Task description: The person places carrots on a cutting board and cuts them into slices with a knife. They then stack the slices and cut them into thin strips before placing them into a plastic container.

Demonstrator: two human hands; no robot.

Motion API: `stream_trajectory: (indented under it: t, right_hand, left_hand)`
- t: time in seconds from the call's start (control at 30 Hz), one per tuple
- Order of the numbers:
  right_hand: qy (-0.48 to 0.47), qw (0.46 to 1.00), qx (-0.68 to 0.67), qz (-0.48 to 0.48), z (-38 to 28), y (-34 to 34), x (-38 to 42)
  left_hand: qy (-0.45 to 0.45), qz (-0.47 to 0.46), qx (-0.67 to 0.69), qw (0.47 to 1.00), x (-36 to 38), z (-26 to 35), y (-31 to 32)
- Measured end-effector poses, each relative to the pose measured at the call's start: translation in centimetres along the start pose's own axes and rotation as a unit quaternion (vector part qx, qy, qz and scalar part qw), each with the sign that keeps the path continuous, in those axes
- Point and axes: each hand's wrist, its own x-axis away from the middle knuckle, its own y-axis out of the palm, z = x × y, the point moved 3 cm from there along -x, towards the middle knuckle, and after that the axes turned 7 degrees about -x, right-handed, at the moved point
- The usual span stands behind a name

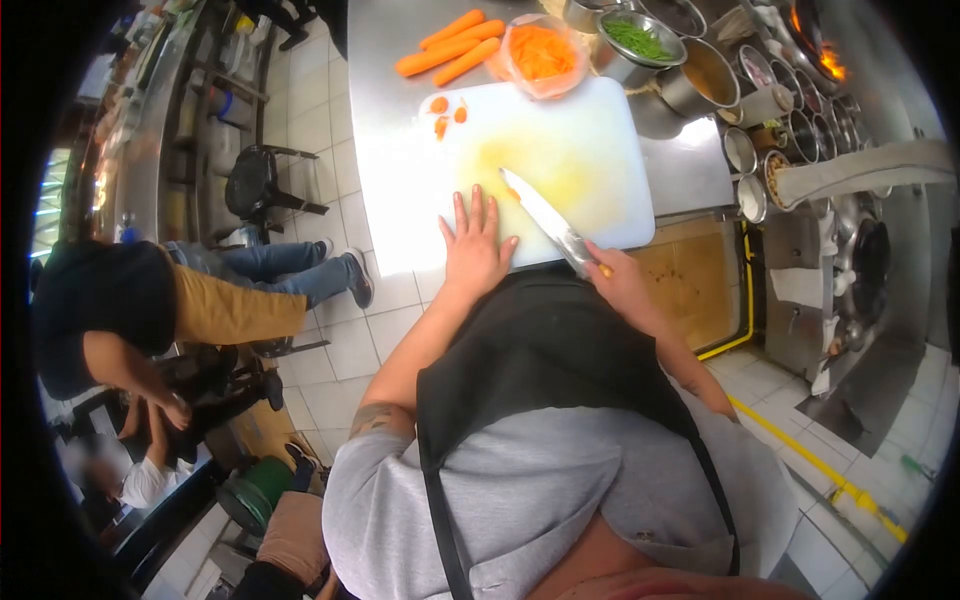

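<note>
My left hand [474,240] lies flat at the near edge of the white cutting board [600,130], fingers spread, holding nothing. In my right hand [612,278] is the handle of a kitchen knife [545,218], its blade pointing up and left across the board. A small orange bit sits by the blade near its tip. Several carrot ends [440,105] rest at the board's far left corner. Beyond the board are whole peeled carrots [450,50] and a clear plastic bag of cut carrot [543,55]. Yellow-orange stains mark the board's middle.
A metal bowl of chopped greens [640,38] stands at the back right, beside pots and several small containers [750,150]. A flame [830,60] burns on the stove at far right. Other people [110,310] are at left, near a black chair [265,185].
</note>
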Motion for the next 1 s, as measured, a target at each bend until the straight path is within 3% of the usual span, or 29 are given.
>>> stream_trajectory:
  t: [0.3,0.4,0.47,0.63,0.7,0.73,0.83,1.0]
  right_hand:
    - [0.038,0.995,-0.021,-0.088,1.7,0.5,-1.2]
    - [0.095,0.986,-0.096,-0.101,1.4,0.3,-1.9]
    - [0.099,0.988,-0.1,-0.068,0.1,-0.9,-3.4]
    - [0.064,0.994,-0.081,0.034,-3.3,-4.2,-9.5]
    - [0.013,0.994,-0.08,0.073,-3.6,-5.5,-11.8]
    - [-0.059,0.992,-0.056,0.1,-4.0,-5.8,-12.9]
    - [0.046,0.991,-0.084,0.091,-6.0,-7.5,-14.0]
    - [0.045,0.992,-0.033,0.112,-3.2,-8.7,-15.1]
  left_hand:
    - [-0.008,-0.022,-0.014,1.0,0.4,0.9,0.7]
    - [-0.014,-0.006,0.015,1.0,0.1,1.2,-0.4]
    - [-0.002,0.034,0.042,0.999,-0.5,2.0,-2.2]
    - [0.124,0.152,0.004,0.981,-8.6,4.9,-6.5]
    - [0.143,0.173,-0.019,0.974,-12.7,5.9,-7.4]
    - [0.135,0.164,-0.03,0.977,-14.4,6.3,-7.6]
    - [0.134,0.179,-0.024,0.974,-18.4,6.8,-8.6]
    - [0.087,0.141,-0.03,0.986,-23.4,6.2,-9.2]
